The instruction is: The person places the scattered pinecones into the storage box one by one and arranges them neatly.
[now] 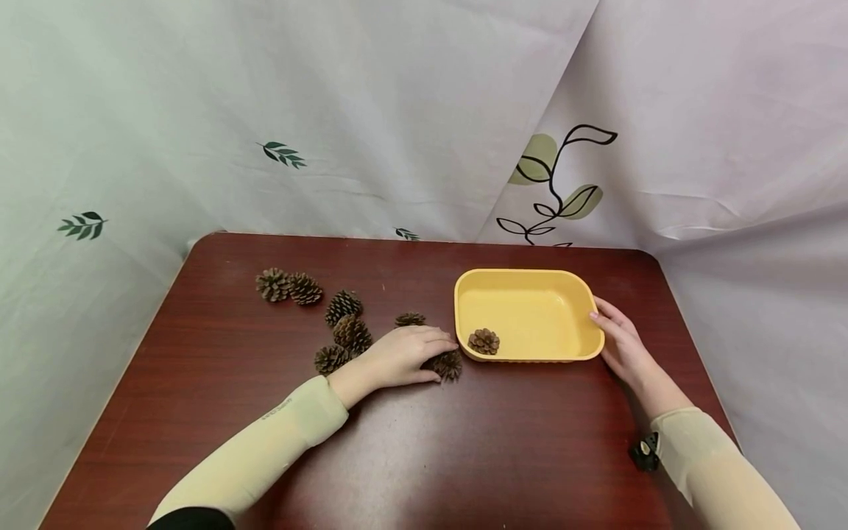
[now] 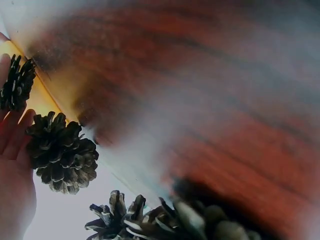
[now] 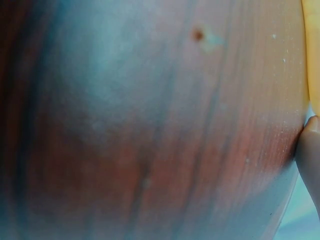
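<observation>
My left hand [image 1: 404, 355] pinches a pine cone [image 1: 448, 365] at the near left corner of a yellow plastic basin [image 1: 530, 360]. In the left wrist view this pine cone [image 2: 19, 82] sits between thumb and fingers. A second pine cone [image 1: 411, 319] lies just beyond that hand, partly covered by it. Inside the basin, at its near left corner, rests one more pine cone [image 1: 483, 341]. With the thumb at the rim and the fingers along the outer wall, my right hand [image 1: 626, 350] holds the basin's right end. The right wrist view catches only a thumb [image 3: 311, 155] beside the basin's yellow wall.
Left of the left hand, several pine cones lie on the dark red table [image 1: 530, 442], among them a close group [image 1: 351, 333] by the wrist and a pair [image 1: 273, 284] farther back. A pale curtain [image 1: 371, 132] hangs behind the table. A small black device [image 1: 644, 452] is at the right wrist.
</observation>
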Tool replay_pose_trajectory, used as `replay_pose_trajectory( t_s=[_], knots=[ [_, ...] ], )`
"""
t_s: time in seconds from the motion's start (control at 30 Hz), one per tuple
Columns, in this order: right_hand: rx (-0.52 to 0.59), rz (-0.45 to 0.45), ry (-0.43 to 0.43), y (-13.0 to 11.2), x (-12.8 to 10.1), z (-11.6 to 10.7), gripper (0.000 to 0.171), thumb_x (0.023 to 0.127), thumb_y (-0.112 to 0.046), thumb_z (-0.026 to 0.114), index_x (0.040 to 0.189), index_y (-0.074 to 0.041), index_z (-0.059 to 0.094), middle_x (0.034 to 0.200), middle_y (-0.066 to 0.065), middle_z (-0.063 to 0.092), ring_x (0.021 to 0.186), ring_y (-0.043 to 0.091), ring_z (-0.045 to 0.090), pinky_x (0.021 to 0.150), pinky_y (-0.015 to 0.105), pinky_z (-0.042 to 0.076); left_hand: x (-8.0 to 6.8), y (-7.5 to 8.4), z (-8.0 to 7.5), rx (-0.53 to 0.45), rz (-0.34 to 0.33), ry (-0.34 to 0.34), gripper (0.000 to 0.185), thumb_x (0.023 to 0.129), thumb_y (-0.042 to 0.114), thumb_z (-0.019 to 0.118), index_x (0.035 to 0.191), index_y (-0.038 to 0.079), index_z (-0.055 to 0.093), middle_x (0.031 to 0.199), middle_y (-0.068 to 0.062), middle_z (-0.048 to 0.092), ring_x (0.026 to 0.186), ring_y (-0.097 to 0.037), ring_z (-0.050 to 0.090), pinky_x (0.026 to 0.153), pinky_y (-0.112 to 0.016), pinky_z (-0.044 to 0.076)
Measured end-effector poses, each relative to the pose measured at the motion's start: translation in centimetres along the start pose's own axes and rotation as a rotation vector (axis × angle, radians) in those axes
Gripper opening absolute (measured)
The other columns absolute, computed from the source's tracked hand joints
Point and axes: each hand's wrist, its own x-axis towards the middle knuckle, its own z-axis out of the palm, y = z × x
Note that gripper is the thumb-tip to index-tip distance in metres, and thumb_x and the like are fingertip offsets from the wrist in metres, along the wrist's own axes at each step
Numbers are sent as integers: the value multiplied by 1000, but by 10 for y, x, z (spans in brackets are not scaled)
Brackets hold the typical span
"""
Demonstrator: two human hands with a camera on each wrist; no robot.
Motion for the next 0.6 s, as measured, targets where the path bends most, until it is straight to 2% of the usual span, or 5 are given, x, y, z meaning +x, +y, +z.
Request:
replay_pose_trajectory(
  t_s=[0.3,0.6],
  knots=[
    [10,-1,-7,0,0,0,44,112,3,33,133,-14,67,122,-2,75,108,8,74,88,22,64,4,1,0,-16,-3,-2,51,92,38,84,132,9,71,132,-7,73,128,-22,67,116,-39,53],
    [10,-2,-12,0,0,-1,45,111,4,33,133,-14,67,122,-2,75,108,9,74,88,22,64,-3,-3,0,-90,-17,31,50,91,34,85,132,11,71,132,-5,73,128,-21,67,114,-38,54]
  ],
)
